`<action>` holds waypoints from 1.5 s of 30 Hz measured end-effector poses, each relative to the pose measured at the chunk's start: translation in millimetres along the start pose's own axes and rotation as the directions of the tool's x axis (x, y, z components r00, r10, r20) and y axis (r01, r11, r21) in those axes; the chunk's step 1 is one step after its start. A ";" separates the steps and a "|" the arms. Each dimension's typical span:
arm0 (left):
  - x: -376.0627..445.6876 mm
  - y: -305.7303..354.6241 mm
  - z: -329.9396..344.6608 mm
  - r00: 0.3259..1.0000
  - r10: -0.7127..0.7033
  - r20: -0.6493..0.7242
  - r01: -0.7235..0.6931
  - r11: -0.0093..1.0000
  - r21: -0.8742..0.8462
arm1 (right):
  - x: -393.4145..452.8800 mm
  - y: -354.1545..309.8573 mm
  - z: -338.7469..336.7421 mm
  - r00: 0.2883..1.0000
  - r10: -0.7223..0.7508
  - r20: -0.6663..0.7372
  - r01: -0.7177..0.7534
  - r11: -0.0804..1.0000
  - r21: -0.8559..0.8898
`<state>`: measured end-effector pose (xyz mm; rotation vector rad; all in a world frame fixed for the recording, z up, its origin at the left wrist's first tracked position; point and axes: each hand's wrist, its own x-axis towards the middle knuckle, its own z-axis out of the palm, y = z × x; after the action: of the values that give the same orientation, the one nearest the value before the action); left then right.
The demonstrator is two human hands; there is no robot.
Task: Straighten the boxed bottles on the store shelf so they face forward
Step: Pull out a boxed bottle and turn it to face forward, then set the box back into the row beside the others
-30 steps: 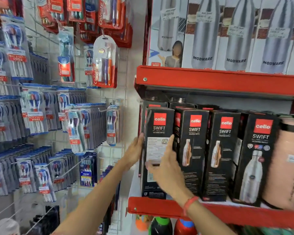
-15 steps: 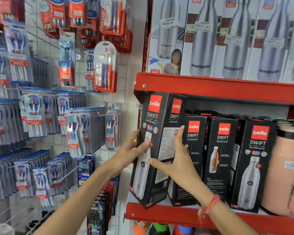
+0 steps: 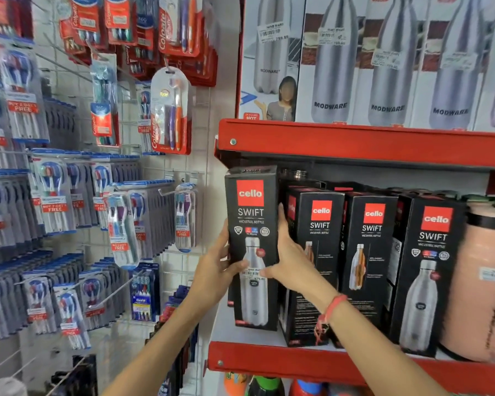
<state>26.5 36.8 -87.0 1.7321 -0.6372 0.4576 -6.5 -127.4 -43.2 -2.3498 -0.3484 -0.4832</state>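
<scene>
A row of black Cello Swift bottle boxes stands on the red shelf (image 3: pixel 269 362). The leftmost box (image 3: pixel 252 212) is upright at the shelf's left end, its front with the steel bottle picture facing me. My left hand (image 3: pixel 215 270) grips its left edge and my right hand (image 3: pixel 290 261) grips its right edge, thumbs across the front. To its right, a second box (image 3: pixel 320 252) and a third box (image 3: pixel 369 252) sit slightly turned, showing part of a side panel. A fourth box (image 3: pixel 429 270) shows its front.
A peach flask (image 3: pixel 480 281) stands at the right end of the shelf. White Modware bottle boxes (image 3: pixel 389 61) fill the upper red shelf (image 3: pixel 355 144). Toothbrush packs (image 3: pixel 169 110) hang on a wire grid wall at the left. Coloured bottles (image 3: pixel 265 387) show below the shelf.
The leftmost box was lifted and tilted out of the row, turned from its side panel to its front, and now stands upright facing forward, still held in both hands.
</scene>
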 end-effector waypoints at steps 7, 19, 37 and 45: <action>-2.0 -21.9 10.1 0.998 -0.054 0.019 0.051 0.990 0.130 | -11.0 19.0 24.3 0.994 0.069 -0.085 -0.071 0.997 -0.018; -5.8 -11.4 14.4 0.967 0.048 -0.251 0.036 0.947 0.320 | -33.8 33.0 1.1 0.742 -0.103 -0.663 -0.154 0.936 -0.317; -24.9 49.3 53.9 0.979 0.118 -0.169 -0.071 0.962 0.262 | -51.9 37.8 -26.5 0.782 -0.045 -0.622 -0.053 0.989 -0.139; -29.1 78.4 62.1 0.991 -0.030 0.130 0.005 0.981 0.192 | -82.4 30.2 -98.4 0.935 -0.049 -0.351 0.137 0.964 0.229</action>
<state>-47.1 -31.9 -60.9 1.9616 -0.6899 0.4047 -92.9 -226.1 -29.4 -1.9649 -0.3359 -0.8318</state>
